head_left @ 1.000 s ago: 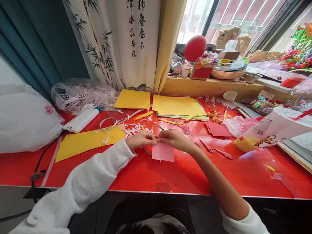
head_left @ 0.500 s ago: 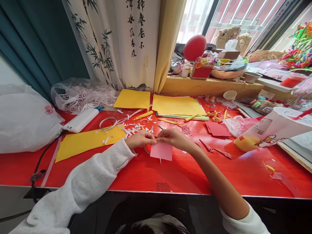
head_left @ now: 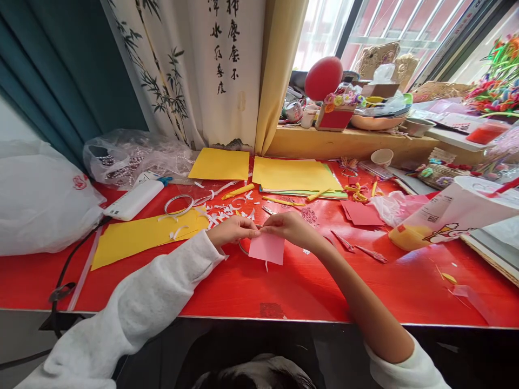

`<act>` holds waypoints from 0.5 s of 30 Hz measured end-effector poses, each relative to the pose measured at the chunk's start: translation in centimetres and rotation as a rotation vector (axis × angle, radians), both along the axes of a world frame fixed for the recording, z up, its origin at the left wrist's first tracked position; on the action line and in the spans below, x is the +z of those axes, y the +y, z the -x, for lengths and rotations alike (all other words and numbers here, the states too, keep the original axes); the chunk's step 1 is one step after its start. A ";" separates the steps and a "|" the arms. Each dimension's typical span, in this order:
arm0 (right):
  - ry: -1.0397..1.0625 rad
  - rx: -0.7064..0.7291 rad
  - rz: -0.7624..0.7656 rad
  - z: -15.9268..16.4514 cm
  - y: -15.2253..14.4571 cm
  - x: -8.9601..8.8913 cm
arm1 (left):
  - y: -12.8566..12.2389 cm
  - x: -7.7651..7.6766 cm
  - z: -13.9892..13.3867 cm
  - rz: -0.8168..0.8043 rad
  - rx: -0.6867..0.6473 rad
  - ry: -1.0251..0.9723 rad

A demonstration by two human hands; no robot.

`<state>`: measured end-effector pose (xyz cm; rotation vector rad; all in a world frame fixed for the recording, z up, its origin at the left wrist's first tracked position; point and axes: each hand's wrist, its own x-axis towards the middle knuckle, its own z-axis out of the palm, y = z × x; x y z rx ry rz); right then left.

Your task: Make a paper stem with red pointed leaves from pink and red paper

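Note:
A small pink sheet of paper (head_left: 266,250) hangs down between my hands, above the red tabletop (head_left: 308,292). My left hand (head_left: 234,231) pinches its upper edge with thumb and finger. Beside it, my right hand (head_left: 287,227) grips the same edge, fingertips almost meeting the left ones. A thin pale strip shows below the sheet's lower edge. Scissors (head_left: 268,210) lie just beyond the hands, mostly hidden behind them. White paper scraps (head_left: 227,212) are strewn to the left of the fingers.
Yellow sheets (head_left: 298,174) lie stacked at the back, and a long yellow piece (head_left: 138,241) rests at left. A tilted drink cup (head_left: 450,213) is at right, near red paper (head_left: 362,214). A white power bank (head_left: 135,200) and plastic bag (head_left: 44,200) sit at far left.
The pink paper has tilted slightly and shifted a little to the left. Both hands keep their pinch on it, with barely any movement.

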<state>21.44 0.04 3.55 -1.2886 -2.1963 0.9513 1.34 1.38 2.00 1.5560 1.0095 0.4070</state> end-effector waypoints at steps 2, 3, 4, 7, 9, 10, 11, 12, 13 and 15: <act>-0.010 -0.001 -0.006 0.0 0.0 0.0 | 0.0 0.0 0.0 0.007 0.006 -0.005; -0.011 -0.002 -0.009 0.0 0.0 0.0 | -0.1 -0.1 0.0 0.014 0.013 -0.008; -0.011 -0.003 -0.014 0.0 0.1 0.0 | -0.1 -0.1 0.0 0.020 0.019 -0.011; -0.004 -0.009 -0.020 -0.1 0.2 -0.1 | 0.0 -0.3 0.0 0.013 0.025 -0.022; 0.011 -0.005 -0.007 -0.2 0.3 -0.1 | 0.0 -0.3 0.0 0.008 0.020 -0.029; 0.017 -0.004 0.006 -0.2 0.3 0.0 | 0.0 -0.3 0.0 0.011 0.024 -0.034; 0.021 -0.004 0.021 -0.2 0.2 0.0 | 0.0 -0.3 0.0 0.017 0.031 -0.042; 0.023 -0.003 0.033 -0.2 0.2 0.0 | 0.0 -0.2 0.0 0.025 0.038 -0.049; 0.024 -0.002 0.040 -0.2 0.2 0.1 | -0.1 -0.2 -0.1 0.033 0.048 -0.054; 0.028 0.000 0.042 -0.2 0.1 0.1 | -0.2 0.0 -0.2 0.046 0.069 -0.059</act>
